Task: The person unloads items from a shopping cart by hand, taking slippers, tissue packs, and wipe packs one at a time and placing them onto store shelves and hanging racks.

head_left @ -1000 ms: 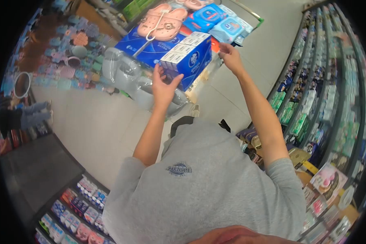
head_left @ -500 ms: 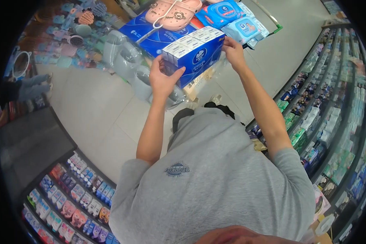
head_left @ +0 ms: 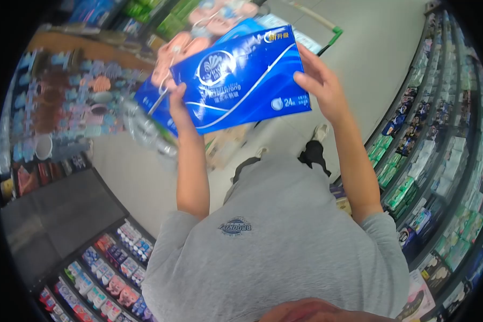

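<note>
A blue pack of tissues [head_left: 247, 75] is held up in front of me, its broad printed face tilted toward the camera. My left hand [head_left: 182, 110] grips its left end, thumb on the front and fingers hidden behind. At the right end my right hand [head_left: 324, 86] is closed on the pack, with the thumb at its edge. Behind the pack, pink clogs [head_left: 180, 51] with a white hanger lie on a heap of goods. Part of another blue package [head_left: 150, 96] shows to the left, beside clear plastic wrapping [head_left: 145, 129].
A cart with a green-tipped handle [head_left: 335, 33] stands beyond the heap. Curved shelves of packaged goods [head_left: 408, 161] run along my right. Hair brushes [head_left: 99, 83] hang on a display at the left, above a dark panel [head_left: 59, 209] and more shelves [head_left: 107, 268].
The pack of tissues has turned so its broad face shows instead of the white packets on top. It is now closer to the camera, and both hands still hold it. The view has shifted.
</note>
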The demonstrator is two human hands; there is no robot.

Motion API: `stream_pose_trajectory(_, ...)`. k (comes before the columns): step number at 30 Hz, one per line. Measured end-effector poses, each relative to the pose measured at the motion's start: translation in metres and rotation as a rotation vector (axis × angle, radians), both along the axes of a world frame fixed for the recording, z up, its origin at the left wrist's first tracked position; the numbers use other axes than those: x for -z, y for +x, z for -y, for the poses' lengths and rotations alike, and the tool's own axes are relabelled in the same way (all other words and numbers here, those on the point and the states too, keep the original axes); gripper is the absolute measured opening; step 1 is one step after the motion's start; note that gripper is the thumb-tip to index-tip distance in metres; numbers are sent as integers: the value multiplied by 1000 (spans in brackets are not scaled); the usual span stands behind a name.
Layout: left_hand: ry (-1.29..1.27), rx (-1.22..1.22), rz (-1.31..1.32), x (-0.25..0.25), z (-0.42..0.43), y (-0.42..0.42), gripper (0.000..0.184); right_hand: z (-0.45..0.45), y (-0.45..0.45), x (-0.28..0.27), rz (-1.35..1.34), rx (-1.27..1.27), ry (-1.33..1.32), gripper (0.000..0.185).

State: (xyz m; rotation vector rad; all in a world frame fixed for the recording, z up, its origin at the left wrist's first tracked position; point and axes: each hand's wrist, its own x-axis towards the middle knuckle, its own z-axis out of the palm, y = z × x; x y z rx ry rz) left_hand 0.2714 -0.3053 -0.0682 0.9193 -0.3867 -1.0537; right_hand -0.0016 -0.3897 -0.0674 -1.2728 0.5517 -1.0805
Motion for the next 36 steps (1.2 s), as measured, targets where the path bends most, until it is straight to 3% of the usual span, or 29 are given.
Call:
stream_pose_trajectory(3, 9, 36, 36, 21, 57, -88, 44, 17, -89, 17, 45, -31, 196, 79)
stream_pose_trajectory(5, 128, 174, 11, 28, 90, -160, 47, 29, -147, 23, 53, 109, 220, 82)
stream_pose_trajectory(7, 241, 355, -198, 49, 123, -225, 50, 46, -211, 28, 74, 233, 310, 79)
stream_pose_trajectory(11, 303, 732, -119, 64, 198, -332, 50, 86, -323, 43, 154, 427, 383, 73)
stream_pose_trajectory(15, 275, 766, -51, 48, 269, -407, 50, 136, -389, 43, 245, 545, 418, 56)
stream_pose_trajectory(19, 316, 737, -6, 52, 330, -441, 48, 193, -419, 51, 282, 540, 418, 52)
stream_pose_trajectory(28, 486, 709, -154, 112, 497, -452, 46, 383, -447, 98, 212, 309, 664, 47)
stream_pose_trajectory(30, 458, 694, -188, 109, 545, -457, 46, 439, -446, 91, 147, 335, 668, 38)
stream_pose_trajectory(36, 296, 665, -153, 76, 691, -470, 44, 597, -463, 64, 145, 278, 555, 37)
